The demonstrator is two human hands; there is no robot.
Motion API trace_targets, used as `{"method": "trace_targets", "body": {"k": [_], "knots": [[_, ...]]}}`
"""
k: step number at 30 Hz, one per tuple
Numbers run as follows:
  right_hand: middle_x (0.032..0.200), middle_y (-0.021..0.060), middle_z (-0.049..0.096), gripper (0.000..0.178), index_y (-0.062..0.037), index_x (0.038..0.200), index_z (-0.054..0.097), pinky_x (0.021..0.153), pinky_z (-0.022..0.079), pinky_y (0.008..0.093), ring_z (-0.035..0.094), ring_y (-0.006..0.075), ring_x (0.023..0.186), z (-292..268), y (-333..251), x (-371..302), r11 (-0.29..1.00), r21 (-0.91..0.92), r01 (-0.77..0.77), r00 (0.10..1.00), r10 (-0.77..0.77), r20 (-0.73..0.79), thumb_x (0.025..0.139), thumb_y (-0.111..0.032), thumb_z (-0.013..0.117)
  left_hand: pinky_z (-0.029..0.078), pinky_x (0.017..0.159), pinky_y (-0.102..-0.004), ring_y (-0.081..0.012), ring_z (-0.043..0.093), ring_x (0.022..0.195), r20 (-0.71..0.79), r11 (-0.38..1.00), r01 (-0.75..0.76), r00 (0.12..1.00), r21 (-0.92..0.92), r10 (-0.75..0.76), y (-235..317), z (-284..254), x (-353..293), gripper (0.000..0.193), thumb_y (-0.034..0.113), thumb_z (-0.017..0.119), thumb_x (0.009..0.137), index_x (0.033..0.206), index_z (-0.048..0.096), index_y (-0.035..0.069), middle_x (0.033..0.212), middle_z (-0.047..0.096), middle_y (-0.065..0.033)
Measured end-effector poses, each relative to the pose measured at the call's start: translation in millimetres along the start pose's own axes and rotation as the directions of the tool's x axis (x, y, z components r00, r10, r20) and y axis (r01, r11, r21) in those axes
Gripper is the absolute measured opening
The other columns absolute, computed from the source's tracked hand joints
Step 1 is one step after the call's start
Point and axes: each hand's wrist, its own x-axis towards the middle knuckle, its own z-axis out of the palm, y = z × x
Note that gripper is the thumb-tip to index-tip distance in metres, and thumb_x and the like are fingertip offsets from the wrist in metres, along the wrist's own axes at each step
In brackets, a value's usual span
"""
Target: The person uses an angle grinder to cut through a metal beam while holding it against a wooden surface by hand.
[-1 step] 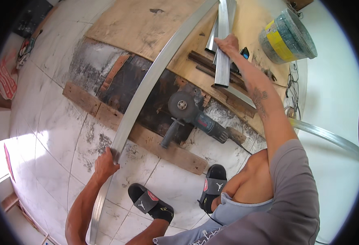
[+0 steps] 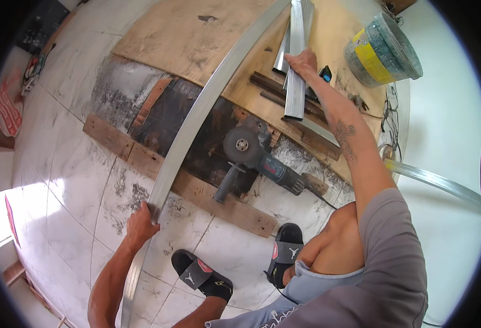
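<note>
A long silvery metal bar (image 2: 196, 117) runs from the lower left up to the top edge, crossing over wood and sheeting on the floor. My left hand (image 2: 141, 224) is wrapped round its lower part. Farther off to the right, my right hand (image 2: 302, 62) grips a shorter metal tube (image 2: 295, 98), its dark end toward me. More short metal pieces lie beside and under that tube. Between my arms an angle grinder (image 2: 267, 167) rests on its side, its disc and side handle showing; neither hand touches it.
A plywood sheet (image 2: 169, 35) covers the far floor. A dusty bucket with a yellow band (image 2: 372, 61) stands at the far right, near pliers (image 2: 358, 102) and a tangled cable (image 2: 391, 117). A wooden plank (image 2: 224, 205) lies before my sandalled feet. Another metal bar (image 2: 434, 180) extends rightward.
The short tube and my right hand have shifted very slightly left and nearer. My left hand keeps its hold on the long bar. The whole view has shifted a little.
</note>
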Motion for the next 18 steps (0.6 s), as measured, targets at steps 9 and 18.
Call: {"method": "trace_targets", "body": {"k": [9, 18], "knots": [[0.117, 0.0258, 0.07, 0.069, 0.0072, 0.116, 0.066, 0.096, 0.055, 0.0458, 0.069, 0.0382, 0.11, 5, -3, 15, 0.993, 0.04, -0.112, 0.993, 0.111, 0.035, 0.072, -0.045, 0.075, 0.057, 0.078, -0.0526, -0.0465, 0.07, 0.09, 0.027, 0.999, 0.035, 0.999, -0.021, -0.035, 2, -1, -9, 0.073, 0.022, 0.087, 0.068, 0.12, 0.044, -0.006, 0.099, 0.07, -0.0274], [0.105, 0.022, 0.075, 0.054, -0.0014, 0.1, 0.077, 0.091, 0.056, 0.0482, 0.073, 0.0348, 0.102, 11, 42, 52, 0.94, -0.302, 0.161, 0.984, -0.128, 0.125, 0.084, -0.051, 0.063, 0.057, 0.078, -0.0524, -0.0462, 0.069, 0.091, 0.013, 0.999, 0.023, 1.0, -0.023, -0.022, -4, 1, -5, 0.066, 0.021, 0.084, 0.071, 0.117, 0.042, -0.004, 0.098, 0.069, -0.0272]]}}
